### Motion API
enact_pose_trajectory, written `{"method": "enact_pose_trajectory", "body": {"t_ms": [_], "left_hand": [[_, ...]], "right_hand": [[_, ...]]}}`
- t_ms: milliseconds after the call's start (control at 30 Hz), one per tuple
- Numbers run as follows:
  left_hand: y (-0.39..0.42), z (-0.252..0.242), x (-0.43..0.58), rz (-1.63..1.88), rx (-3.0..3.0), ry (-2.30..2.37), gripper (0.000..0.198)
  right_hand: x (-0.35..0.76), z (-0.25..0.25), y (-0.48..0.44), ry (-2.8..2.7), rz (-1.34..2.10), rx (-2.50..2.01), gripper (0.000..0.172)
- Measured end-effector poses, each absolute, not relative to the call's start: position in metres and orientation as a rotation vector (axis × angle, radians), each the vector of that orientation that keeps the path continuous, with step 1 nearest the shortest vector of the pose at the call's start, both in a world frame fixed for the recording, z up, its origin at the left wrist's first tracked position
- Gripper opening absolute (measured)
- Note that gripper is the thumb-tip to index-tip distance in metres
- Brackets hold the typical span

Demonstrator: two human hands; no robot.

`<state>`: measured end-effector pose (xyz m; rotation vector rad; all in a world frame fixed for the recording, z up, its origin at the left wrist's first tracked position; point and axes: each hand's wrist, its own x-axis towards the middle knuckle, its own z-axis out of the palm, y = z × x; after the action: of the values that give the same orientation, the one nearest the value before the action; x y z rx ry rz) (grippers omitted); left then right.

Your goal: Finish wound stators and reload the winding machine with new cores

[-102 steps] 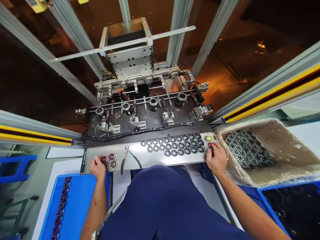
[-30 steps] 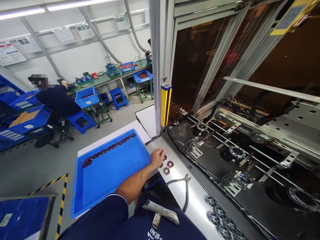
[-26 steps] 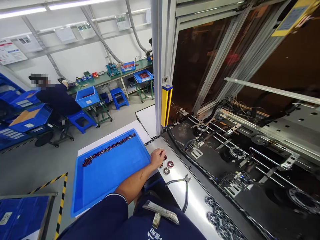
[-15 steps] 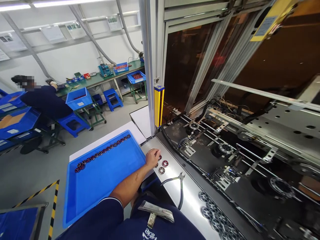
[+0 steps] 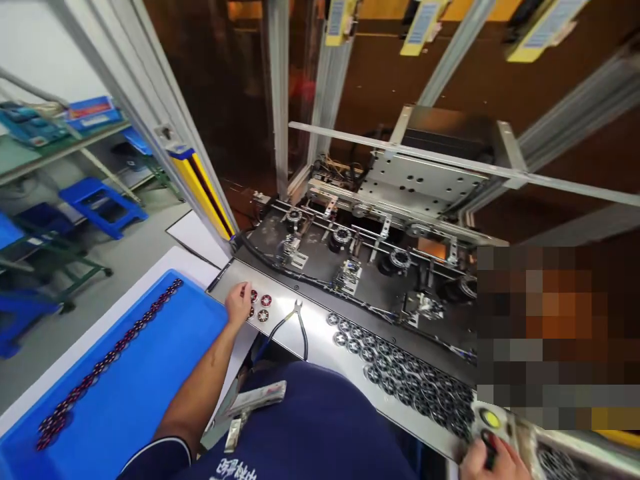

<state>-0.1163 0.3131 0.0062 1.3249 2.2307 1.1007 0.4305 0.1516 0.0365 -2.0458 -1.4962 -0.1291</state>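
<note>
My left hand (image 5: pixel 238 304) rests at the left end of the metal ledge (image 5: pixel 313 337), its fingers closed around a small red round part. Beside its fingertips lie several red-centred round parts (image 5: pixel 266 301). To their right, pliers (image 5: pixel 299 320) with dark handles lie spread open. Many silver-black round parts (image 5: pixel 400 373) stand in rows along the ledge. At the bottom right, my right hand (image 5: pixel 495 460) is closed around something dark, blurred and partly hidden, beside a yellow-green button (image 5: pixel 491 418).
A blue tray (image 5: pixel 165 373) at the left holds a diagonal line of red parts. Behind the ledge is a machine bed (image 5: pixel 320 247) with rods and round fixtures. A yellow light-curtain post (image 5: pixel 205 193) rises at its left corner. Blue stools (image 5: pixel 103 203) stand farther left.
The view has swung right, bringing my right hand, the button and more silver-black parts into sight. The person at the left bench is out of view. My left hand stays by the red parts.
</note>
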Motion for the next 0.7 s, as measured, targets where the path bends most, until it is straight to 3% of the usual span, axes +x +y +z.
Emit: {"method": "enact_pose_trajectory", "body": {"t_ms": [133,700], "left_hand": [[0.314,0.004,-0.119,1.117,1.352,2.248,0.03],[0.316,0.004,-0.123,1.129,1.389,2.283,0.036]], "right_hand": [[0.439,0.013,0.145,-1.463,-0.295,-2.08,0.042],[0.442,-0.007,0.139,-1.375,-0.31,-2.127,0.04]]}}
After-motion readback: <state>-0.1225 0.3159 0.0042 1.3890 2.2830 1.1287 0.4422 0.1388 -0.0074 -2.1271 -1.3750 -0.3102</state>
